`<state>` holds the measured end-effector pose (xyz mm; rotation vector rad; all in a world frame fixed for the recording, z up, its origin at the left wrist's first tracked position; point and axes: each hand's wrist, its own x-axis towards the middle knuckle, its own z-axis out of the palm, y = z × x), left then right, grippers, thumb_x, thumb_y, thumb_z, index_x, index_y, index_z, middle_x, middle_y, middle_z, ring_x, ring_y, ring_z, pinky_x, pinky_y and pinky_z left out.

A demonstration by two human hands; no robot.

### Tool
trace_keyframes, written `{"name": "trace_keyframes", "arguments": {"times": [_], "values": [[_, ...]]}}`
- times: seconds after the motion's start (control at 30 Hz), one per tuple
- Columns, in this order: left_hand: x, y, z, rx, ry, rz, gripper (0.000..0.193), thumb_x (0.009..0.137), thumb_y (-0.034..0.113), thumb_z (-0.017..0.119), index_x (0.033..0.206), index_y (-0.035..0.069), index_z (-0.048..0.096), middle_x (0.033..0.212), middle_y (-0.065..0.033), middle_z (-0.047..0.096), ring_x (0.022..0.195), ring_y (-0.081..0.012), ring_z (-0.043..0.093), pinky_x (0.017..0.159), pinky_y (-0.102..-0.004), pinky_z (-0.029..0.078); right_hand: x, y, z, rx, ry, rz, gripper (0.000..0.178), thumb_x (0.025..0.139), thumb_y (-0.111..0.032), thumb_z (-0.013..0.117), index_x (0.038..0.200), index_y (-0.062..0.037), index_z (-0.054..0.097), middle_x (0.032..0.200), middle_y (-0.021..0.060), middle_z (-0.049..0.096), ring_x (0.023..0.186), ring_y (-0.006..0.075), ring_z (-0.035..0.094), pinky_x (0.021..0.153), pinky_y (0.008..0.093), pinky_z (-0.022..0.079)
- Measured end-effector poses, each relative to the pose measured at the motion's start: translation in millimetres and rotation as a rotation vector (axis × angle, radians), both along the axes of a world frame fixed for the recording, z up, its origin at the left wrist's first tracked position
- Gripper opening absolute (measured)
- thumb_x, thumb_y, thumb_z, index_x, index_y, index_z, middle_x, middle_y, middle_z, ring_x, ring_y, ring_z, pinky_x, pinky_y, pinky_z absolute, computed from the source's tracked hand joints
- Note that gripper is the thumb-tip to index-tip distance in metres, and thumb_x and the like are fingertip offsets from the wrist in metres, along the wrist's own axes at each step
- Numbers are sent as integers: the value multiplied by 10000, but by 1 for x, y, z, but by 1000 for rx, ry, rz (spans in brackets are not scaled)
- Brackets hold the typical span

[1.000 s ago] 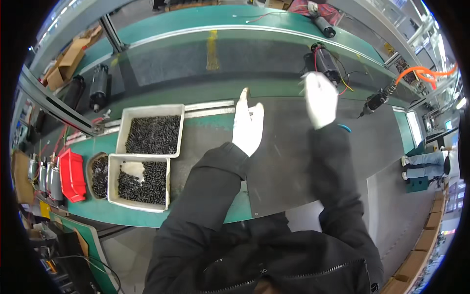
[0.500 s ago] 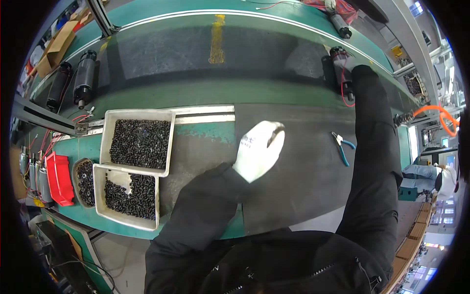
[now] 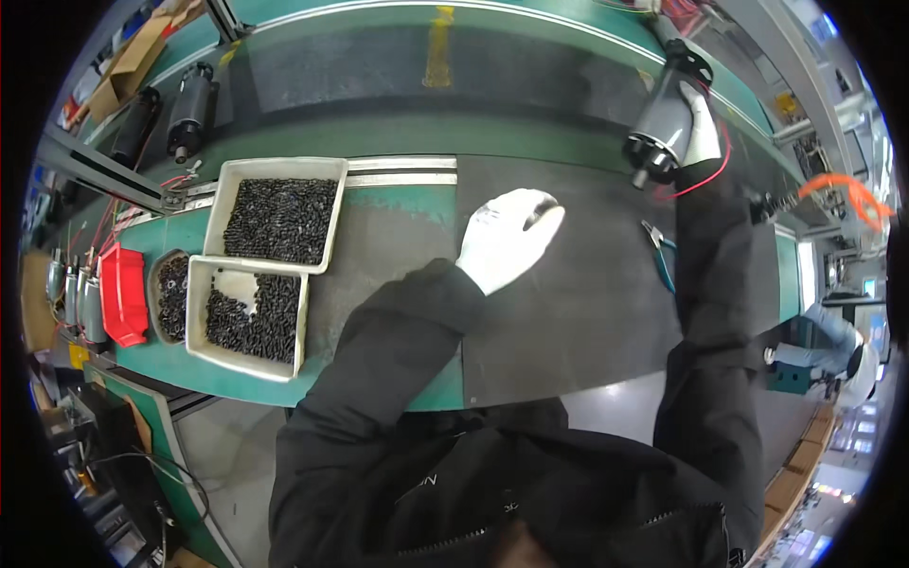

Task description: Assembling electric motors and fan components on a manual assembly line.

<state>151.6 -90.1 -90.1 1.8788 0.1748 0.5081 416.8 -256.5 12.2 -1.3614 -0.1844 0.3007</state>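
Left of centre, a white bin [image 3: 237, 283] of small black parts [image 3: 276, 317] sits presumably within easy reach. Mid-frame, the left hand [image 3: 511, 241] curls loosely above the dark mat [image 3: 559, 331]; whether it holds anything, I cannot tell. Farther, blue-handled pliers [image 3: 664, 269] lie handy. Upper right, the right hand [image 3: 702, 128] grips a grey cylinder [image 3: 663, 115] around its side, likely for steadiness.

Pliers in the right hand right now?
No: the right hand grips a grey cylinder, while the blue-handled pliers lie on the dark mat beside the right sleeve.
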Motion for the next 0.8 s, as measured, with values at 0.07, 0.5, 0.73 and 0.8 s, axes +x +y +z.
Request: {"name": "trace_keyframes", "arguments": {"times": [0.07,0.5,0.73,0.8], "values": [[-10,-5,5,-46,42,-97,317,916,222,629,1154,13,621,962,-137,676,827,-223,675,728,-345,548,-66,8,3,299,98,101,481,864,-374,646,1192,-32,564,959,150,650,822,290,654,702,439,571],[-172,-72,62,-444,235,-158,362,900,53,606,1223,-77,504,768,-74,627,614,-92,562,587,-236,458,-269,-6,-15,980,82,434,738,846,-519,578,1340,16,462,1201,232,578,1031,411,608,806,531,567],[-180,-72,59,-690,205,-250,483,847,-49,631,1299,-53,460,994,-112,647,828,-128,627,722,-269,518,-292,-12,3,875,-54,318,729,848,-505,588,1327,31,471,1216,210,572,1047,376,609,821,470,564],[-179,-63,53,-1078,130,-377,577,879,141,693,1353,-29,411,1209,-140,591,1068,-211,607,867,-356,528,-309,-3,12,849,-134,203,689,852,-477,588,1311,27,486,1187,192,591,1018,347,623,810,426,559]]}}
